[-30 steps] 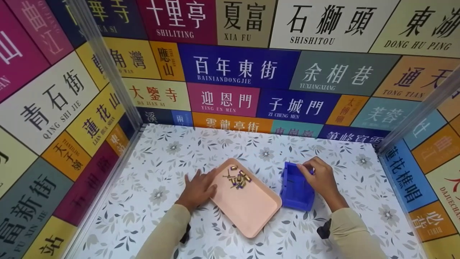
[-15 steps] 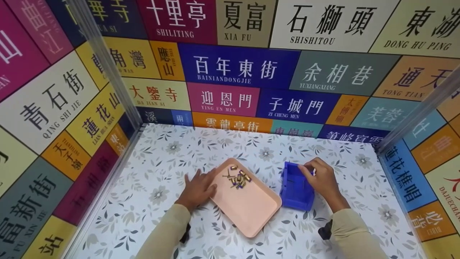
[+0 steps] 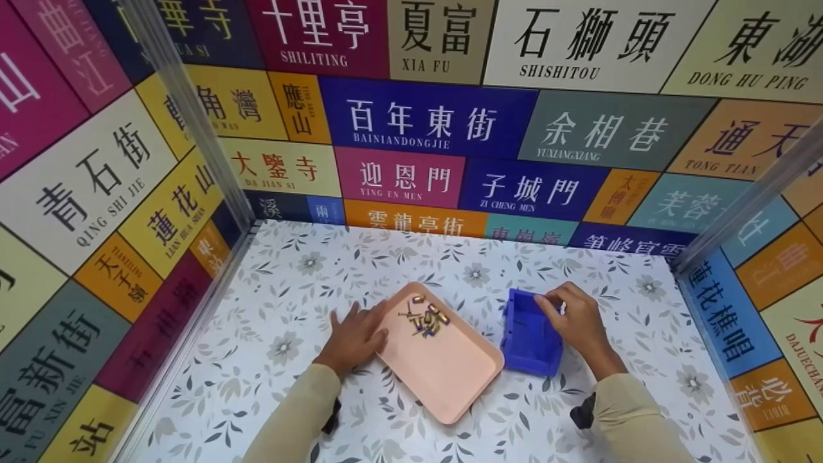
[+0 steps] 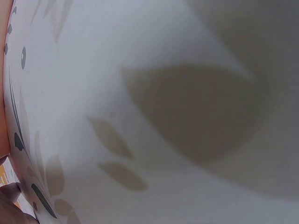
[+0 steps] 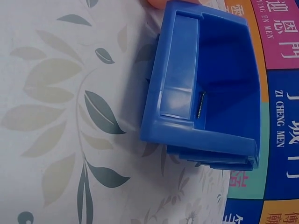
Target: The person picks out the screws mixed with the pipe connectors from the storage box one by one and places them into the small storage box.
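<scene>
A shallow peach tray [image 3: 440,382] lies on the table, with several small brass-coloured cylindrical pieces [image 3: 427,321] and thin screws heaped near its far end. My left hand [image 3: 353,337] rests beside it, spread fingers touching its left edge. Right of the tray stands a blue open-topped bin [image 3: 530,360]. In the right wrist view one dark screw [image 5: 201,105] lies inside it. My right hand [image 3: 575,315] is over the bin's far right side, thumb and index fingertips close together. Whether they pinch something small is hidden. The right wrist view does not show that hand.
White table covering [image 3: 283,308] with a leaf and flower print lies under everything. Panels with colourful place-name signs [image 3: 427,119] enclose the back and both sides, with clear corner strips [image 3: 212,141] where they meet. The left wrist view is mostly blurred tablecloth.
Slight shift of my right fingers over the bin; a small dark bit seen between them a second ago no longer shows. The left hand, tray and bin stay put.
</scene>
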`<state>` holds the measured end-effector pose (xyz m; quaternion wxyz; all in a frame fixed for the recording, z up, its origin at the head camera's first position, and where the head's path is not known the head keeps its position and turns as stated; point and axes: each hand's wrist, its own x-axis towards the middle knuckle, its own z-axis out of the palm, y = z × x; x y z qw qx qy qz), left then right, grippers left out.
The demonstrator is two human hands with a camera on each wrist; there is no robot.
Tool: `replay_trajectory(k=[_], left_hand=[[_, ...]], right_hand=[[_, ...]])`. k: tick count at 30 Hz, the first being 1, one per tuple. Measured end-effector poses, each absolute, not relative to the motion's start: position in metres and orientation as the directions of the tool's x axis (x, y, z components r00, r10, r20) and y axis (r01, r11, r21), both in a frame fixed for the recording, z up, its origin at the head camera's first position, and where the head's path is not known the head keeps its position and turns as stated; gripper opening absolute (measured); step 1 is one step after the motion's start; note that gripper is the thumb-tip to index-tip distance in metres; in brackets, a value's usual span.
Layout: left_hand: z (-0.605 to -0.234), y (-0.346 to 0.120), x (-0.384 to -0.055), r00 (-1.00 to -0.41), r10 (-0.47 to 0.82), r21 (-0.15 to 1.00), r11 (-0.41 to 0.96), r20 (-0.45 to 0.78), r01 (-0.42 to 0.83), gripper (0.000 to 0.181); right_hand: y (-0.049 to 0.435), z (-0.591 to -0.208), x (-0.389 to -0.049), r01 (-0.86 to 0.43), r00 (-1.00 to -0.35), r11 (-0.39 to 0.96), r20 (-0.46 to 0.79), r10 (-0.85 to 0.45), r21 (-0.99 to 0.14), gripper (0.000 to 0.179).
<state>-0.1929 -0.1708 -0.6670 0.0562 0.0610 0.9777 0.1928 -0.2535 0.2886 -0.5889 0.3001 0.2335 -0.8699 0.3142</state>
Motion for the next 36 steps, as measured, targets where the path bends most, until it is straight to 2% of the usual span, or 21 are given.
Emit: replay_trajectory(k=[17, 26, 36], left_hand=[[-0.6604, -0.1681, -0.1908, -0.986, 0.128, 0.374, 0.924, -0.109, 0.078, 0.065], [-0.6648, -0.1703, -0.1921, -0.985, 0.161, 0.342, 0.931, -0.06, 0.131, 0.065], [-0.6645, -0.1701, -0.1919, -0.986, 0.14, 0.363, 0.927, -0.091, 0.098, 0.064]], right_hand=[[0.2915, -0.5919, -0.2528, -0.62, -0.69, 0.678, 0.686, -0.231, -0.396, 0.015], [0.293, -0.5928, -0.2521, -0.623, -0.681, 0.684, 0.693, -0.237, -0.379, 0.016], [0.2915, -0.5951, -0.2524, -0.635, -0.673, 0.671, 0.701, -0.237, -0.383, 0.016]])
